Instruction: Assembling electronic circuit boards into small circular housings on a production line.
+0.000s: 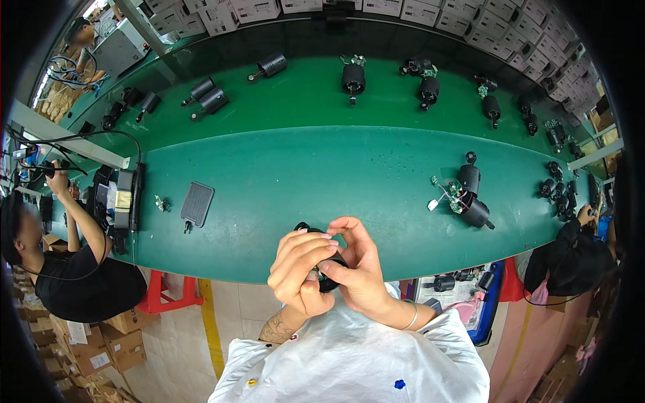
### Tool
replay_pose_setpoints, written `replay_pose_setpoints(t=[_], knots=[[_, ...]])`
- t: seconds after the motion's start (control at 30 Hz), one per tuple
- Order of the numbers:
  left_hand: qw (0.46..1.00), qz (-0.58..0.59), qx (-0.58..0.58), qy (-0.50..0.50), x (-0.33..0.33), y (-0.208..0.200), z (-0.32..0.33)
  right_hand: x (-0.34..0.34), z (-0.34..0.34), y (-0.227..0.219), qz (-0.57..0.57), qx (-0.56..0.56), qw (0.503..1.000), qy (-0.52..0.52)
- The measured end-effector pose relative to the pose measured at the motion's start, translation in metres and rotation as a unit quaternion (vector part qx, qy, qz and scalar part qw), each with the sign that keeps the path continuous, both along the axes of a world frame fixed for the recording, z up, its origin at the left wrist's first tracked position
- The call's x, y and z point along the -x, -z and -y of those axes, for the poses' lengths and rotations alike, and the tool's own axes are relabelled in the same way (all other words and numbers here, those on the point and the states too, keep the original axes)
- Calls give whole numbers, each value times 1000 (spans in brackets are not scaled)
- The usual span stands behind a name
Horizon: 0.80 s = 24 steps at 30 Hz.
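Close in front of me, at the table's near edge, I hold a black cylindrical housing point(329, 285) with both hands. My left hand point(295, 269) wraps its curled fingers over the left side. My right hand point(361, 267) grips from the right, thumb pressed at the housing's open end and fingers bent over the top. A bit of green circuit board shows between the hands; most of the housing is hidden by my fingers. On the table to the right lie two more black cylindrical housings point(470, 178) with a loose circuit board and white wires point(455, 199) beside them.
A dark grey flat pad point(197, 203) and a small circuit board point(162, 203) lie on the green table point(269, 174) to the left. Several black housings point(353, 79) line the far belt. A blue-rimmed bin point(494, 302) stands below right. Co-workers sit at left point(80, 269) and right point(571, 252).
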State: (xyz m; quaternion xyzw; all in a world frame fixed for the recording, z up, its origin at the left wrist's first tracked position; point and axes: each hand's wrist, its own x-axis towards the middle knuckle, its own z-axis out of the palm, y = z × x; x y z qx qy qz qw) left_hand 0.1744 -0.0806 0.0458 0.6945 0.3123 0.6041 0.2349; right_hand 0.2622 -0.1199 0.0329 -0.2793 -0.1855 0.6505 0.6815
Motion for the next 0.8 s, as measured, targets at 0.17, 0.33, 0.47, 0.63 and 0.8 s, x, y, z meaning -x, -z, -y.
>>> replay_pose_setpoints(t=[0.17, 0.33, 0.47, 0.63, 0.8], knots=[[1000, -19, 4, -3, 2, 3, 1, 3, 0, -4, -8, 5, 1000, 6], [999, -23, 49, -3, -1, 6, -2, 5, -4, 0, -23, 49, 998, 12], [997, -12, 78, 9, -3, 12, -5, 3, -5, 5, -43, 66, 997, 0], [994, -23, 110, 15, -3, 11, -5, 0, -6, 10, -82, 75, 994, -24], [990, -48, 130, 18, -1, 8, -3, -2, -4, 11, -108, 85, 990, -34]])
